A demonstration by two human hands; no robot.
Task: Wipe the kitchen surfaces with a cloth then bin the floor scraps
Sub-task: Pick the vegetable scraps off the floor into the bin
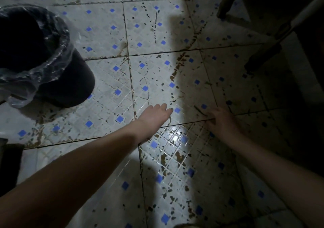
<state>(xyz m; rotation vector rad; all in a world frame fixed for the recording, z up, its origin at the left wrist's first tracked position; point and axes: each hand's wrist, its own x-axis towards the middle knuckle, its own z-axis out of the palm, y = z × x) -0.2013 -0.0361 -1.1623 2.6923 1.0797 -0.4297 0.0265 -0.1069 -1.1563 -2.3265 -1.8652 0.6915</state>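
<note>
Tiled floor [105, 34] stained, pale with blue squares, under both sets of fingers. Dark bin [52, 66] with clear plastic liner [57, 40] stands well apart, up-left of left fingers. Left hand [154, 115] reaches low, fingers together, nothing seen in them. Right hand [221, 120] in shadow, fingers spread against floor, just below thin green scrap [199, 109]. Grip on scrap: cannot tell.
</note>
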